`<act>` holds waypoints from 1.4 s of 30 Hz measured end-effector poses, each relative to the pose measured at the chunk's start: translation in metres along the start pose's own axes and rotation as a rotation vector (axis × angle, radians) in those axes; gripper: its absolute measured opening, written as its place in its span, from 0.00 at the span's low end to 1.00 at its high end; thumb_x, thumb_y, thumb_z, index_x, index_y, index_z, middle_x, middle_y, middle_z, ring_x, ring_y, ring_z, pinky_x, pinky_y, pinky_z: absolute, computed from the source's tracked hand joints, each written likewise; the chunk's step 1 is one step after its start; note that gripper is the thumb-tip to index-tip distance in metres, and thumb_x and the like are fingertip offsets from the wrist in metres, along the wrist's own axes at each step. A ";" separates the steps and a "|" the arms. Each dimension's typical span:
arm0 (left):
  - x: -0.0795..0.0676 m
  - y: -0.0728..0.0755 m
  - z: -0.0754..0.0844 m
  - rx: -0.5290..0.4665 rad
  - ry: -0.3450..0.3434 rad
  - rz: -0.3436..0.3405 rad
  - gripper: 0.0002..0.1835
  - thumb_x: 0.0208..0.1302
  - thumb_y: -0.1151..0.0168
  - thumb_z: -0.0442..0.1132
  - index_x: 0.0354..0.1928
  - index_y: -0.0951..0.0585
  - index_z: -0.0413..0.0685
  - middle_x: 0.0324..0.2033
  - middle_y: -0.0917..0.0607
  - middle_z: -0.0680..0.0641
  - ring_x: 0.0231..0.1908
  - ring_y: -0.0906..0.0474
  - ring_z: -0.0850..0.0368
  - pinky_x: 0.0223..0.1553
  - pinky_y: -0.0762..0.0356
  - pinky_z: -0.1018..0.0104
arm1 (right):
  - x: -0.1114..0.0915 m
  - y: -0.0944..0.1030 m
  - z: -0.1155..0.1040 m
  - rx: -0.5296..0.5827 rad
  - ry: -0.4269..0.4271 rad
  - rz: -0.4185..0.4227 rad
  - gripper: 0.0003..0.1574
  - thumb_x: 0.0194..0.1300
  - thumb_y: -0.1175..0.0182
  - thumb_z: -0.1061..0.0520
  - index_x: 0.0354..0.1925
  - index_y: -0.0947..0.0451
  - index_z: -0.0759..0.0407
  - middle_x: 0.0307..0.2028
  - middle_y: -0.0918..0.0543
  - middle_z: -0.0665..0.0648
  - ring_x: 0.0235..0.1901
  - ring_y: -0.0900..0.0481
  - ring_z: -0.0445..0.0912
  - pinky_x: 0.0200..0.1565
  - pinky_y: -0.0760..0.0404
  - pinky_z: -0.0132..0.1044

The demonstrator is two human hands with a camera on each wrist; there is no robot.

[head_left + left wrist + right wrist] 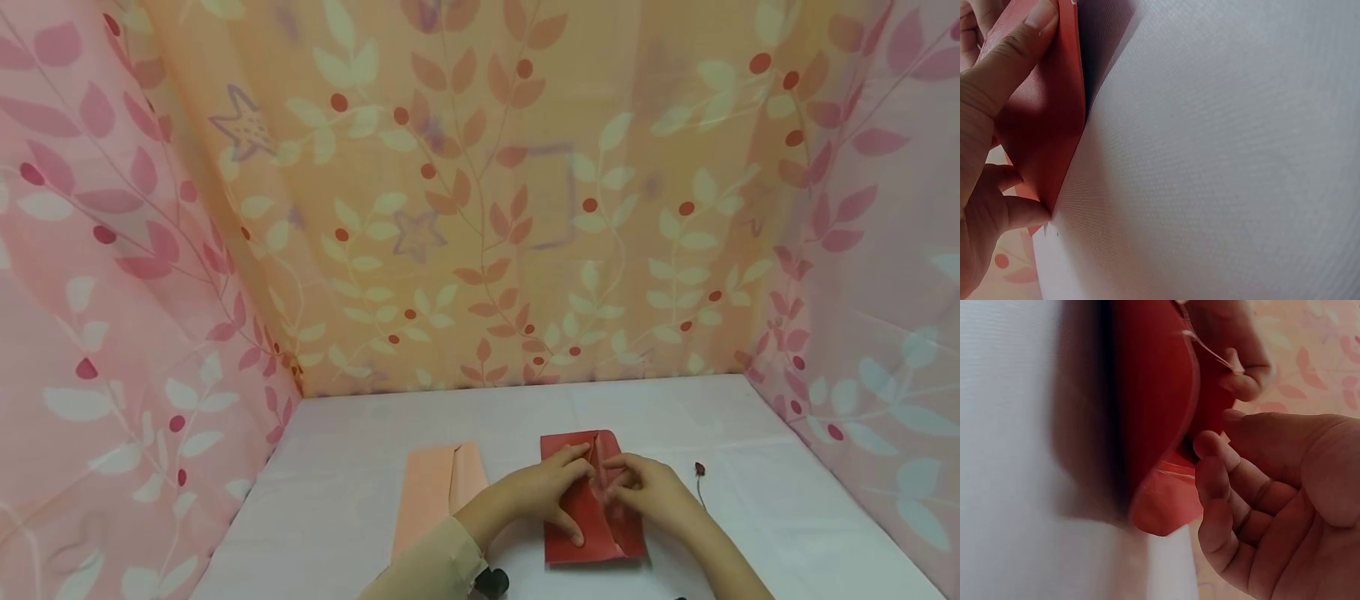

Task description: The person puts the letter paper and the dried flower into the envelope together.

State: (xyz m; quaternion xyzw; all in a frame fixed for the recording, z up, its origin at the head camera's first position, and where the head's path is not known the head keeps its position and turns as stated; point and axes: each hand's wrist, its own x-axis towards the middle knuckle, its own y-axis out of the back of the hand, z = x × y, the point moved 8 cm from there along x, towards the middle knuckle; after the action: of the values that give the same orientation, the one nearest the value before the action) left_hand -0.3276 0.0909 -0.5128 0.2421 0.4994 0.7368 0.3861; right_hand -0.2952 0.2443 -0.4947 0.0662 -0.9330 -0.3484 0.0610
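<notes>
A red envelope (592, 525) lies on the white table in the head view, its long opening parted along the flap side. My left hand (551, 492) grips it from the left, thumb on its face near the bottom and fingers toward the top. In the left wrist view the thumb (1013, 56) presses on the red paper, and bent fingertips rest at its far edge. My right hand (652, 492) is at the opening, fingers curled. In the right wrist view its thumb and index fingertip (1213, 447) pinch at the envelope's edge, beside the bowed flap (1154, 394).
A peach envelope (427, 492) lies left of the red one, partly behind the left forearm. To the right is a small dried red flower (700, 470) on a thin stem. A black object (492, 582) shows by the left sleeve. Patterned cloth walls (480, 250) enclose the table.
</notes>
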 end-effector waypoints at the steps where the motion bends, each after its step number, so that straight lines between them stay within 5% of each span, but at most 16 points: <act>1: 0.000 0.000 0.000 -0.003 0.004 -0.002 0.44 0.43 0.21 0.66 0.62 0.31 0.70 0.80 0.47 0.55 0.79 0.49 0.53 0.67 0.27 0.59 | -0.001 0.005 -0.002 -0.019 -0.006 0.020 0.25 0.62 0.29 0.58 0.57 0.20 0.57 0.31 0.14 0.47 0.31 0.20 0.40 0.33 0.22 0.32; 9: -0.003 0.004 0.004 -0.006 -0.010 0.006 0.44 0.44 0.20 0.64 0.63 0.31 0.68 0.80 0.46 0.53 0.79 0.49 0.49 0.67 0.28 0.59 | -0.011 0.033 -0.001 -0.089 -0.041 0.106 0.22 0.65 0.29 0.54 0.56 0.18 0.55 0.35 0.13 0.46 0.29 0.21 0.39 0.30 0.22 0.32; 18: -0.001 -0.001 0.000 -0.020 0.010 -0.004 0.44 0.44 0.19 0.64 0.63 0.31 0.70 0.81 0.49 0.57 0.80 0.52 0.50 0.65 0.25 0.61 | -0.032 0.060 0.018 -0.221 0.067 0.276 0.14 0.66 0.30 0.51 0.49 0.16 0.50 0.34 0.13 0.40 0.30 0.21 0.30 0.34 0.23 0.31; 26: 0.002 -0.006 -0.005 -0.024 0.025 -0.010 0.44 0.43 0.20 0.65 0.63 0.31 0.72 0.81 0.50 0.59 0.80 0.53 0.50 0.63 0.24 0.61 | -0.038 0.072 0.027 -0.305 0.079 0.332 0.12 0.65 0.29 0.52 0.47 0.14 0.52 0.35 0.14 0.42 0.32 0.23 0.32 0.35 0.23 0.34; 35: 0.002 -0.005 -0.006 -0.037 0.012 0.006 0.43 0.41 0.19 0.65 0.60 0.31 0.71 0.81 0.50 0.57 0.80 0.52 0.47 0.67 0.28 0.59 | -0.042 0.084 0.051 -0.375 -0.057 0.323 0.15 0.65 0.30 0.52 0.48 0.15 0.57 0.41 0.13 0.55 0.37 0.17 0.48 0.37 0.20 0.47; 42: 0.002 -0.004 -0.005 -0.046 0.016 0.003 0.43 0.43 0.19 0.64 0.61 0.31 0.72 0.81 0.50 0.58 0.80 0.52 0.49 0.64 0.25 0.60 | -0.043 0.087 0.070 -0.384 -0.101 0.329 0.19 0.65 0.30 0.50 0.49 0.15 0.60 0.39 0.13 0.54 0.39 0.16 0.51 0.40 0.19 0.55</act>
State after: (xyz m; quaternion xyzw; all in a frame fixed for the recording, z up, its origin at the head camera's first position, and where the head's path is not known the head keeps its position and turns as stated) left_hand -0.3313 0.0906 -0.5187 0.2280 0.4851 0.7506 0.3864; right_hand -0.2716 0.3614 -0.4925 -0.1167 -0.8500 -0.5073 0.0813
